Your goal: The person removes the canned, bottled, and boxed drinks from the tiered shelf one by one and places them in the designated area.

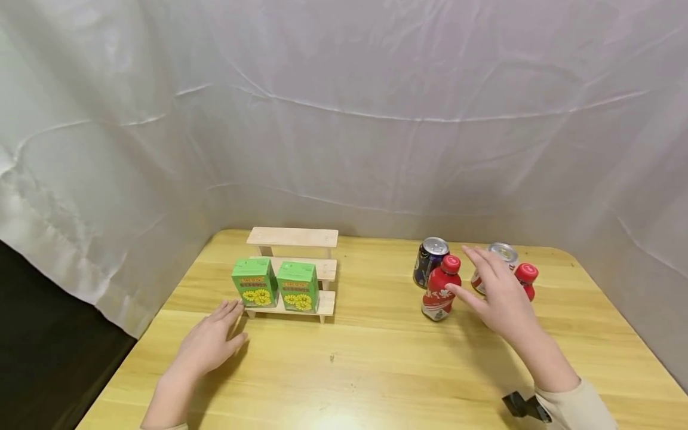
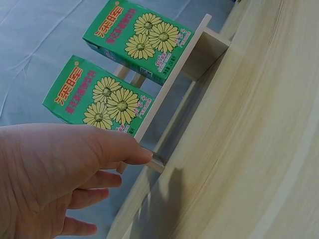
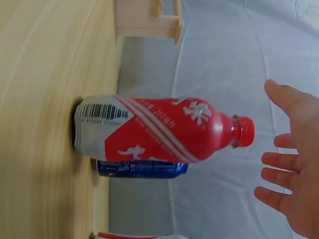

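Observation:
Two green drink cartons with yellow flowers, the left carton [image 1: 255, 286] and the right carton [image 1: 298, 288], stand side by side on the lowest step of a small wooden tiered rack [image 1: 292, 237]. My left hand [image 1: 209, 340] is at the rack's left front corner, fingers extended, holding nothing. My right hand [image 1: 502, 298] hovers over the drinks at the right, fingers spread and thumb apart, close to a red bottle [image 1: 438, 295]. In the right wrist view that bottle [image 3: 164, 129] stands upright on the table, apart from the fingers.
Behind the red bottle stands a dark blue can [image 1: 428, 263]. A second can [image 1: 503, 252] and another red-capped bottle [image 1: 527, 278] are partly hidden by my right hand. A black object [image 1: 524, 407] is by the right sleeve. Grey fabric [image 1: 403, 119] hangs behind the wooden table [image 1: 344, 370].

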Tool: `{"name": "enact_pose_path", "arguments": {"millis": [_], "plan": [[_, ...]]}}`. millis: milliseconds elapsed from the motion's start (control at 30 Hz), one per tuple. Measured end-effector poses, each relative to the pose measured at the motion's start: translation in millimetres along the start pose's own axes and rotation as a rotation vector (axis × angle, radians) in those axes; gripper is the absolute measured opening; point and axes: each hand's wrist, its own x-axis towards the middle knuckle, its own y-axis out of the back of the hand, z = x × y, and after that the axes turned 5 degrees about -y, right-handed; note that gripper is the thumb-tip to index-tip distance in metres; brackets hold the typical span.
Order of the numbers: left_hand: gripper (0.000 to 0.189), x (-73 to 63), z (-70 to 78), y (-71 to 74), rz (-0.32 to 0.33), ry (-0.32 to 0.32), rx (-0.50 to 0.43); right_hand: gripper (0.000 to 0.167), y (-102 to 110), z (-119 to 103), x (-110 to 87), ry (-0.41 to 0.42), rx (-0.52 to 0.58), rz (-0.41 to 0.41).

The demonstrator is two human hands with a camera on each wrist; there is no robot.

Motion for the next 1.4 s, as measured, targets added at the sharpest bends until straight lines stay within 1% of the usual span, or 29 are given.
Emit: {"name": "enact_pose_path", "arguments": {"millis": [100,200,267,333,433,667,900,1067,1167,1400], "plan": [[0.064,0.7,0.4,1.9,0.001,-0.003,0.004,0.085,3.2,-8.0,2.9,-0.002,0.012,-0.006],[0.063,0.8,1.4,3.3,0.0,-0.001,0.001,0.076,1.7,-13.9,7.3,0.05,0.016,0.026],[0.063,0.9,2.1,3.7,-0.003,0.003,-0.004,0.076,-1.7,-16.8,9.8,0.095,0.021,0.058],[0.062,1.1,2.6,3.5,-0.008,0.006,-0.007,0.08,-5.7,-20.6,11.7,0.135,0.027,0.089],[0.062,1.1,3.1,3.5,-0.012,0.009,-0.009,0.078,-11.0,-27.9,14.9,0.171,0.044,0.109],[0.062,0.1,3.0,2.3,-0.014,0.015,-0.011,0.073,-21.3,-45.5,23.5,0.23,0.07,0.086],[0.062,-0.2,3.2,1.9,-0.015,0.018,-0.014,0.071,-33.3,-64.5,30.4,0.288,0.089,0.054],[0.062,-0.3,2.7,1.5,-0.017,0.025,-0.014,0.065,-46.0,-80.9,37.8,0.368,0.131,0.079],[0.063,0.3,2.7,1.8,-0.02,0.026,-0.015,0.063,-55.0,-90.5,41.7,0.397,0.143,0.087],[0.063,0.2,4.4,2.1,-0.026,0.028,-0.014,0.064,-74.2,-111.2,47.8,0.441,0.165,0.043]]}}
